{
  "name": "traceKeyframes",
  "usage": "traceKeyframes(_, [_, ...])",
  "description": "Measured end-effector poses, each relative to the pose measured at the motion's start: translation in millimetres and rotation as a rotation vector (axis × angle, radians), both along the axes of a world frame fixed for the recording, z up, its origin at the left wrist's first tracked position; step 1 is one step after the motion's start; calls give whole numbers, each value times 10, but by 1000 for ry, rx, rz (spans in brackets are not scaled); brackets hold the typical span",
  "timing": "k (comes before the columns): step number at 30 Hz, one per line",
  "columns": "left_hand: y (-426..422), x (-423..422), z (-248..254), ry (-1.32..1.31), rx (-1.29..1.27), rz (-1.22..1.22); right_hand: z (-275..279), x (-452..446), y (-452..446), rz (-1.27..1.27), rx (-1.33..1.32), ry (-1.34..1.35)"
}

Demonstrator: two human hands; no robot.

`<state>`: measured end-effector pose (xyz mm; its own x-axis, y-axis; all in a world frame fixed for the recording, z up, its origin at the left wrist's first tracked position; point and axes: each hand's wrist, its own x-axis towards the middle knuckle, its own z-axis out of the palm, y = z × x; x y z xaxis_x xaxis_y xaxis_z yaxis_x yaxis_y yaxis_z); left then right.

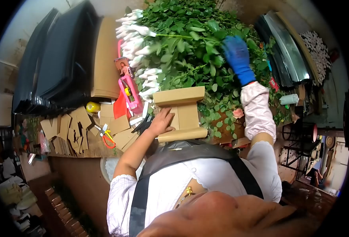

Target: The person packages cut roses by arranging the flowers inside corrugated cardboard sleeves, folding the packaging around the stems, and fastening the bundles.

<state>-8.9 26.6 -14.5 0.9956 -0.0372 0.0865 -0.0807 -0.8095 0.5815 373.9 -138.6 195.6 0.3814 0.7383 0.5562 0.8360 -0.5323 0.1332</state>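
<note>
two hands at it: bare left hand (162, 121) rests on the folded cardboard (188, 117) just in front of the dark apron (174, 156), fingers loosely spread, not gripping. blue-gloved right hand (236, 52) is up at the right side of the leafy stems (182, 55), can't tell if it's got hold of any. white-wrapped heads (137, 45) line the left end.

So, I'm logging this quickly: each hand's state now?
Left hand: open, resting on the cardboard.
Right hand: gloved, at the leafy stems; open or closed, cannot tell.
</note>
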Motion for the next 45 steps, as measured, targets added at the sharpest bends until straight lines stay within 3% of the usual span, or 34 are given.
traceKeyframes(4, [23, 3, -32, 57, -35, 4, 496, -179, -464, 147, 270, -140])
traceKeyframes(7, [91, 29, 7, -37, -82, -12, 476, -440, -919, 135, 153, -51])
traceKeyframes(9, [125, 56, 90, -16, -164, 11, 372, -671, -1186, 262, 55, 119])
traceKeyframes(13, [218, 18, -105, 97, -779, 100, -15, -1254, -1215, 438, -156, 426])
traceKeyframes(14, [245, 18, -297, 160, -929, 129, -358, -1211, -1284, 370, -301, 564])
traceKeyframes(16, [245, 14, -195, 241, -1064, 145, -1142, -1058, -1575, 237, -602, 565])
traceKeyframes(18, [221, 21, -124, 203, -1164, 181, -1684, -1076, -1761, 125, -656, 601])
traceKeyframes(20, [228, 4, -90, 394, -1123, 175, -1900, -1138, -1748, -21, -830, 604])
traceKeyframes(22, [119, 7, -7, 292, -997, 155, -1999, -1213, -1609, -209, -1127, 566])
traceKeyframes(23, [114, 3, 41, 168, -551, 122, -1997, -1247, -1619, -194, -994, 551])
traceKeyframes(26, [40, -17, 9, 56, -350, 153, -1908, -1417, -1811, -86, -500, 399])
traceKeyframes(29, [14, 17, -44, 16, -227, 128, -1951, -1489, -1890, -21, -491, 426])
traceKeyframes(30, [4, 10, -20, -6, -247, 89, -1975, -1544, -1923, -98, -596, 540])
traceKeyframes(33, [3, -34, 117, 26, -265, 2, -2116, -1779, -2129, -249, -587, 351])
traceKeyframes(36, [21, -12, 177, 51, -258, -39, -2252, -1825, -2347, -137, -560, 464])
traceKeyframes(37, [21, 7, 183, 54, -251, -46, -2176, -1801, -2357, -106, -567, 460])
traceKeyframes(38, [7, 21, 236, 100, -273, -48, -1685, -1631, -2077, -207, -972, 760])
traceKeyframes(40, [12, 43, 253, 125, -290, -56, -1077, -1397, -1666, -319, -1060, 837])
traceKeyframes(42, [-4, 44, 228, 117, -288, -52, -732, -1261, -1353, 14, -152, 591])
traceKeyframes(43, [-10, 43, 211, 97, -260, -62, -324, -1241, -1000, -4, -100, 601])
traceKeyframes(45, [0, 55, 205, 50, -203, -75, -268, -1036, -547, 206, 147, 300])
